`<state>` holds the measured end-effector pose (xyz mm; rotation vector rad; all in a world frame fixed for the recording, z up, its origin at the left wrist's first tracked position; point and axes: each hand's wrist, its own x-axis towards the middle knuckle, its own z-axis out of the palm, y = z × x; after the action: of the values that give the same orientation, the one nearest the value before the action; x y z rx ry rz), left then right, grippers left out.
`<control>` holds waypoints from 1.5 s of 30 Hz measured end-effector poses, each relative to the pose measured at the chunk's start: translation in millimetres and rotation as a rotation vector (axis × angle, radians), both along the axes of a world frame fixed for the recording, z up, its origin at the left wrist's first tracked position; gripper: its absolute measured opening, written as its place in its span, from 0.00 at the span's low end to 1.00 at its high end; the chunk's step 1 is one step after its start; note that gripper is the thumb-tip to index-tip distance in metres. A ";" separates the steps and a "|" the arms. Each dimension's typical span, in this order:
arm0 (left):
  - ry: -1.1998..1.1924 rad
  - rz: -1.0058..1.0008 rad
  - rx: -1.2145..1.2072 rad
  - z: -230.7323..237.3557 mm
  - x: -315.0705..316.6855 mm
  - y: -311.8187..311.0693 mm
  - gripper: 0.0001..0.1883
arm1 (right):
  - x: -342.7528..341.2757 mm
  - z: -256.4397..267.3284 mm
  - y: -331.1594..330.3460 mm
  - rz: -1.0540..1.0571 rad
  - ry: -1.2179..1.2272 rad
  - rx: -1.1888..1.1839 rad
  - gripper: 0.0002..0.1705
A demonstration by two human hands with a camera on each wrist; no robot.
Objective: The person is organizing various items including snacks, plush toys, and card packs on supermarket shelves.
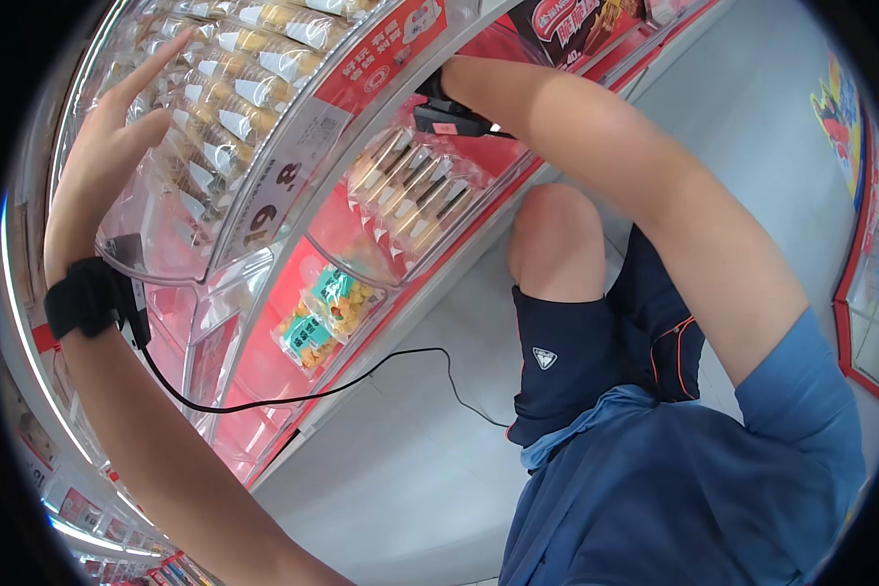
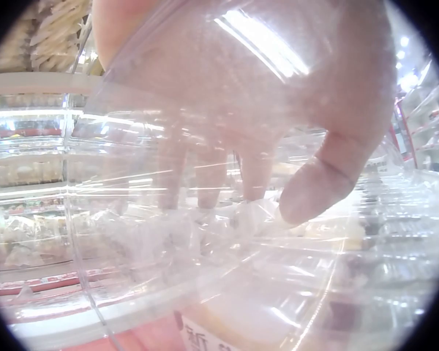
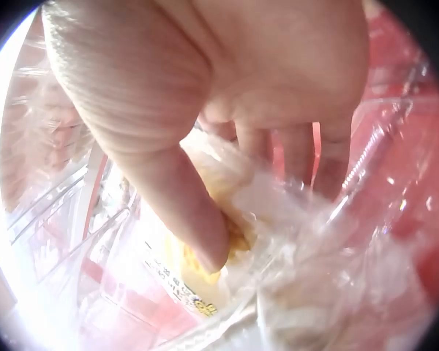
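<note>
My left hand is over the upper clear bin of wrapped snacks, its index finger stretched out and its thumb apart. The left wrist view shows the left hand through clear plastic, fingers pointing down with their tips at blurred clear wrappers. In the right wrist view my right hand pinches a clear snack packet, yellowish inside and printed with dark characters. The thumb lies across its near side; the far fingertips are partly hidden. From the head, the right hand is hidden behind the shelf front, with only the forearm showing.
Below the upper bin, a red-floored shelf holds packs of stick-shaped snacks and teal-labelled bags. A price strip runs along the bin's front. A black cable hangs from the left wrist towards the shorts.
</note>
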<state>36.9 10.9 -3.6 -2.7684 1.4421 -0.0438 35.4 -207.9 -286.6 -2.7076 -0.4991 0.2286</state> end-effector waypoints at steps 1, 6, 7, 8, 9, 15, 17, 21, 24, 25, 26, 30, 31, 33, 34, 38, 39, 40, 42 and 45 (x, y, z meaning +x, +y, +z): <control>0.012 -0.005 -0.009 -0.4 3.6 1.0 0.38 | -0.5 1.3 -5.0 0.003 0.010 -0.007 0.33; 0.127 0.077 0.043 2.1 8.6 -0.2 0.41 | -1.8 -0.9 -11.5 0.035 -0.001 -0.065 0.35; 0.131 0.081 0.039 1.4 9.3 1.6 0.41 | 1.7 -6.4 -11.2 0.054 -0.020 -0.087 0.35; 0.132 0.085 0.036 3.5 5.4 0.2 0.41 | 2.4 -10.2 -11.8 0.070 -0.025 -0.098 0.35; 0.131 0.086 0.035 4.3 3.3 -1.5 0.41 | -9.6 0.7 -8.6 0.079 -0.036 -0.113 0.36; 0.175 0.050 -0.063 -3.3 14.5 4.1 0.40 | -33.4 25.4 -10.0 0.080 0.224 0.011 0.36; 0.176 0.028 -0.079 -3.4 22.0 7.8 0.40 | -44.3 38.2 -8.1 -0.009 0.178 -0.026 0.36; 0.178 0.120 -0.019 1.9 7.1 -0.4 0.41 | -37.7 27.0 -1.1 -0.027 0.153 0.010 0.37; 0.152 0.107 -0.003 2.2 5.0 -0.8 0.41 | -29.4 18.2 4.4 -0.034 0.152 0.039 0.37; 0.136 0.083 -0.008 2.3 6.7 0.0 0.41 | -28.3 17.6 5.5 -0.038 0.150 0.046 0.37; 0.115 0.070 -0.012 1.1 9.7 2.0 0.40 | -27.5 16.6 6.9 -0.035 0.149 0.053 0.37; 0.080 0.064 -0.032 -2.1 15.4 5.1 0.38 | -27.0 19.0 7.8 -0.030 0.159 0.070 0.38; 0.058 0.037 -0.049 -4.1 16.5 5.8 0.38 | -27.2 19.0 8.2 -0.030 0.160 0.074 0.38; -0.011 -0.055 -0.097 -9.2 23.0 8.2 0.37 | -28.4 19.2 6.6 -0.030 0.172 0.088 0.38; -0.016 -0.068 -0.098 -9.3 25.5 9.0 0.37 | -28.5 19.3 4.9 -0.030 0.178 0.092 0.38; 0.040 0.004 -0.037 -3.8 23.4 9.3 0.37 | -30.8 24.6 3.7 -0.021 0.202 0.112 0.39; 0.023 0.005 -0.036 -4.7 23.5 9.7 0.37 | -30.6 26.0 2.5 -0.018 0.208 0.118 0.39; 0.030 0.019 -0.038 -4.8 21.8 8.7 0.37 | -30.7 26.6 0.2 -0.013 0.217 0.121 0.39; 0.064 0.059 -0.041 -3.9 13.5 4.9 0.37 | -32.1 28.6 -1.7 -0.009 0.229 0.131 0.39; 0.092 0.073 -0.043 -3.5 11.2 3.9 0.37 | -33.7 31.2 -2.7 -0.006 0.249 0.149 0.40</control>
<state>48.1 14.7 -7.1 -2.8910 1.3739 0.0560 1.7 -210.6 -255.5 -2.4903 -0.4166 0.4985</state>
